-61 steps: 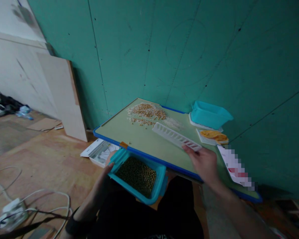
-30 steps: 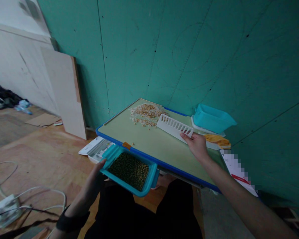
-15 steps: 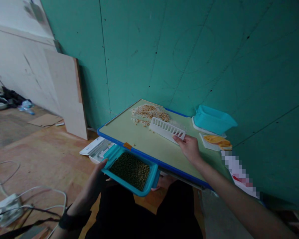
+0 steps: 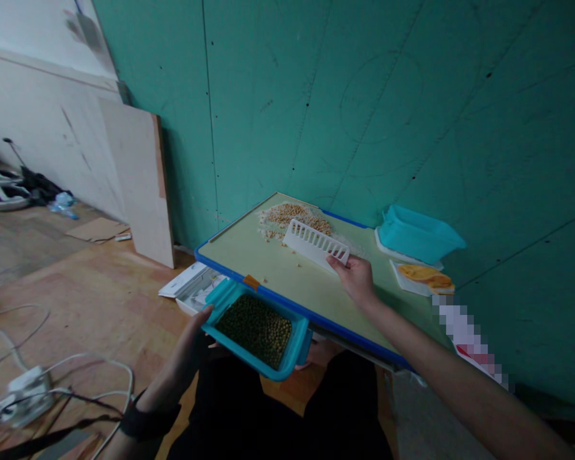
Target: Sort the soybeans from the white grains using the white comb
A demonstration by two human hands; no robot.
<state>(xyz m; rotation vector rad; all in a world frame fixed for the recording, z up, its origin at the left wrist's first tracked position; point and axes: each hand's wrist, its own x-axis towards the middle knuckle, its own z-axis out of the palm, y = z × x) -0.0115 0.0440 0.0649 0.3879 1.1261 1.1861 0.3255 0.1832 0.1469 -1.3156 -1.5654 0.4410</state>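
Note:
My left hand (image 4: pixel 195 342) grips the left end of a turquoise plastic container (image 4: pixel 294 350), thumb on its rim, just below the table's front edge. Inside lie dark green beans (image 4: pixel 244 321) and, on the right side, pale yellow soybeans (image 4: pixel 278 337). My right hand (image 4: pixel 357 280) pinches the right end of a white slotted plastic strip (image 4: pixel 311 251) over the tabletop. Beyond the strip's left end spreads a pile of soybeans (image 4: pixel 290 214) mixed with fine white bits. A few loose soybeans lie nearer the front edge.
The blue-edged table (image 4: pixel 230 241) stands against a green wall. At its right are a turquoise bin (image 4: pixel 419 235) and a yellow-orange cloth-like item (image 4: pixel 425 278) on a white tray. An open white box (image 4: pixel 191 291) sits below left. Cables and a power strip (image 4: pixel 26 393) lie on the floor.
The view has shifted slightly, so the scene sits further right. The white strip in my right hand has moved a little left and toward me. My left hand keeps hold of the container.

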